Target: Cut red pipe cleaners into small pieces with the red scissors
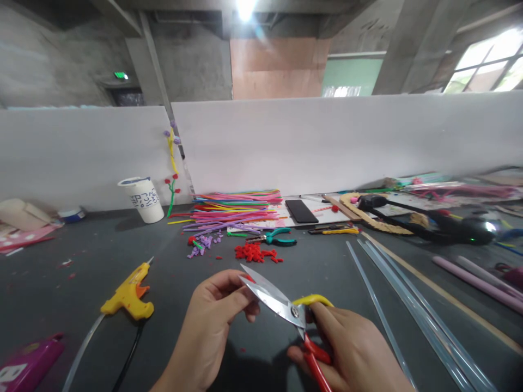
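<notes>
My left hand [218,316] pinches a small red fuzzy piece [248,278] between thumb and fingers at the centre front. Around the handles of the scissors [272,301], one yellow and one red, my right hand [347,345] is closed. The blades are parted and point up and left, with the red piece at their tips, beside my left fingertips. Beyond the hands lies a pile of short red pieces [254,252], with a heap of purple pieces [205,244] to its left.
A yellow glue gun [133,293] lies left. Behind are a white cup [146,201], coloured fuzzy stems [232,211], teal pliers [278,237] and a black phone [301,211]. Clear glue sticks [412,296] and a black lamp or stand [433,222] occupy the right.
</notes>
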Available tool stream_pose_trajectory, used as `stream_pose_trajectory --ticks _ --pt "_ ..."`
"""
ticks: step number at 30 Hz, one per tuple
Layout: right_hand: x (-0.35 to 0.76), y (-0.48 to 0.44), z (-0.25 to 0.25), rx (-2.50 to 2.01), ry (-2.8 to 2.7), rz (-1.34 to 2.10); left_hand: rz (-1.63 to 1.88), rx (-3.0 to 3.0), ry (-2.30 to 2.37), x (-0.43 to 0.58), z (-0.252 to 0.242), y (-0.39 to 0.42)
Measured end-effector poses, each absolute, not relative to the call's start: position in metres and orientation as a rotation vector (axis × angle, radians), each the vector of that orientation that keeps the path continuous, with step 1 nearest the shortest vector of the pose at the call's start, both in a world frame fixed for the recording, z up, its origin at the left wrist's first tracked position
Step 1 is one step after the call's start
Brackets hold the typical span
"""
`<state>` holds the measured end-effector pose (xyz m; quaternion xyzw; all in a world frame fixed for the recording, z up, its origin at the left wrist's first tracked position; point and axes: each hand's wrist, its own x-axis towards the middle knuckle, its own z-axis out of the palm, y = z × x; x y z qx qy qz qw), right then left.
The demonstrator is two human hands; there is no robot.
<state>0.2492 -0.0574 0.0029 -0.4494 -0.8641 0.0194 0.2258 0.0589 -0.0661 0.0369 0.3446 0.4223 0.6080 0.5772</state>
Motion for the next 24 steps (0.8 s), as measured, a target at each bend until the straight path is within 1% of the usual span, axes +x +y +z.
stream_pose_trajectory --ticks 14,24 --pt "0.2489 -0.0581 0.0015 -1.193 -2.401 0.02 1.347 0.83 0.986 0.0576 0.0392 -0.0616" --pt "0.2483 -0.0571 -0.0005 -1.237 -2.399 0.039 1.357 0.829 0.978 0.0562 0.0411 -0.0621"
